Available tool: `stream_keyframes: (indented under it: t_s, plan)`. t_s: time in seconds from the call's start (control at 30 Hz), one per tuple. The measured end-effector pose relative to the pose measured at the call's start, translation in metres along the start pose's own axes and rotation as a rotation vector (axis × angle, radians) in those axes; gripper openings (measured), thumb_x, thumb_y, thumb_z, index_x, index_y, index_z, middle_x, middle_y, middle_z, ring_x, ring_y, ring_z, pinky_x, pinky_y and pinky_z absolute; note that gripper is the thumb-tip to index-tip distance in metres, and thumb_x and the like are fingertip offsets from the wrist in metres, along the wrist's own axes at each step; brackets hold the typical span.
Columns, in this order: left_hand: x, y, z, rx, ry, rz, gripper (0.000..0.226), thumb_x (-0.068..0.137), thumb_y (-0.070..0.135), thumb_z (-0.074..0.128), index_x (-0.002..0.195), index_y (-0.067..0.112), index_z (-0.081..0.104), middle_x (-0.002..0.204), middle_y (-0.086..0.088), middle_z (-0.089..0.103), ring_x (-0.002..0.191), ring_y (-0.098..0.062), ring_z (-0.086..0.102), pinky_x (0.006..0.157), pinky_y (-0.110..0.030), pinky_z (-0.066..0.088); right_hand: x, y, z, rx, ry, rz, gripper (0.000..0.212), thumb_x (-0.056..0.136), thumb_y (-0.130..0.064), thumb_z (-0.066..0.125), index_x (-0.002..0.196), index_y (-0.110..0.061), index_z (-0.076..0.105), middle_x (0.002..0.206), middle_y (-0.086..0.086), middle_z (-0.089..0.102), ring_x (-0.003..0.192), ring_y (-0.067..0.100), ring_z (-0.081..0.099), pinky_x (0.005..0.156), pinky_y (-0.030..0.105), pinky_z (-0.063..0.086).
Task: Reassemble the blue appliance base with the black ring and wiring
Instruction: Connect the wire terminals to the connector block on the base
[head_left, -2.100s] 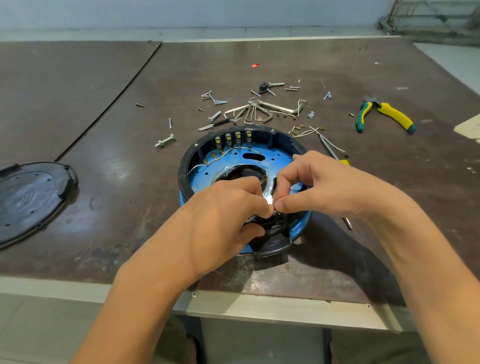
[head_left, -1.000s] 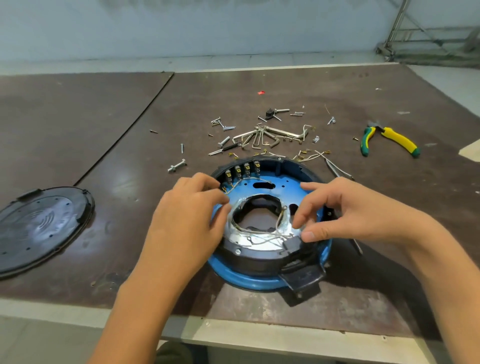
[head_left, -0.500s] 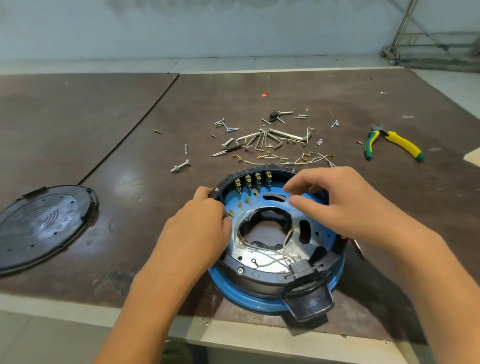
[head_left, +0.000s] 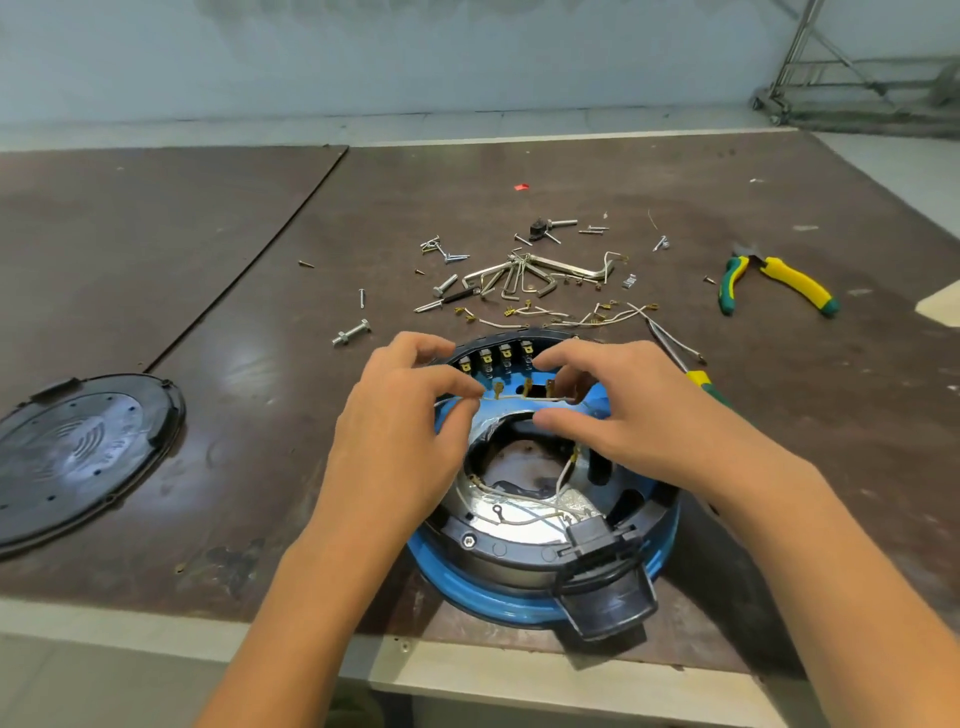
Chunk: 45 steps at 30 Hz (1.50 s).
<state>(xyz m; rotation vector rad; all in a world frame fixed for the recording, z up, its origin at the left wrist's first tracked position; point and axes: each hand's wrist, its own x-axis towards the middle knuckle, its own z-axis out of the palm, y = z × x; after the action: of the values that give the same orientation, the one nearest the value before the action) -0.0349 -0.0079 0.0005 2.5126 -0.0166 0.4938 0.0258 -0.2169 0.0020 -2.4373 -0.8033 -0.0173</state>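
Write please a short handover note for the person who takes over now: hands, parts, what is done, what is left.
Left hand and right hand: fingers pinch one white wire with brass terminals, stretched between them over the blue base.
Black ring already sits in the base.
Left: wire terminals not yet on the switch row; loose wires, screws, black cover on the table.

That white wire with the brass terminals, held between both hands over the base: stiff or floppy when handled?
Probably floppy: the white wire looks thin and spans between the left hand and right hand only because both pinch it. The brass terminals stick up off it and may snag. It is likely very light; similar loose wires lie curled on the table.
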Motion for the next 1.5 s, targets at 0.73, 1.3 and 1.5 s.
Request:
stream_keyframes:
  t_s: [0.73,1.3,1.5]
  plan:
    - [0.012,-0.008,0.011,0.132,-0.138,-0.083,0.021,0.078,0.043,0.079,0.066,0.027,0.073,0.132,0.011,0.051,0.112,-0.011,0.056,0.083,-0.031,0.048,0.003,-0.003,0.004,-0.11,0.043,0.08,0.015,0.091,-0.025,0.069,0.102,-0.034,0.07,0.094,-0.015,0.059,0.097,0.011,0.055,0.091,0.034,0.045]
    - [0.007,-0.002,0.01,0.084,-0.28,-0.095,0.011,0.078,0.034,0.081,0.075,0.03,0.072,0.144,0.007,0.036,0.134,-0.013,0.037,0.101,-0.036,0.046,-0.006,-0.022,-0.004,-0.305,-0.198,0.184,0.011,0.095,-0.026,0.057,0.092,-0.037,0.06,0.088,-0.017,0.046,0.098,0.016,0.054,0.091,0.044,0.039]
    - [0.004,0.004,0.002,0.122,-0.41,0.017,0.016,0.075,0.039,0.082,0.072,0.027,0.073,0.137,0.009,0.035,0.128,-0.01,0.037,0.097,-0.032,0.046,-0.016,-0.03,-0.016,-0.281,-0.291,0.262,0.008,0.092,-0.031,0.06,0.087,-0.036,0.062,0.08,-0.024,0.042,0.093,0.013,0.048,0.095,0.051,0.039]
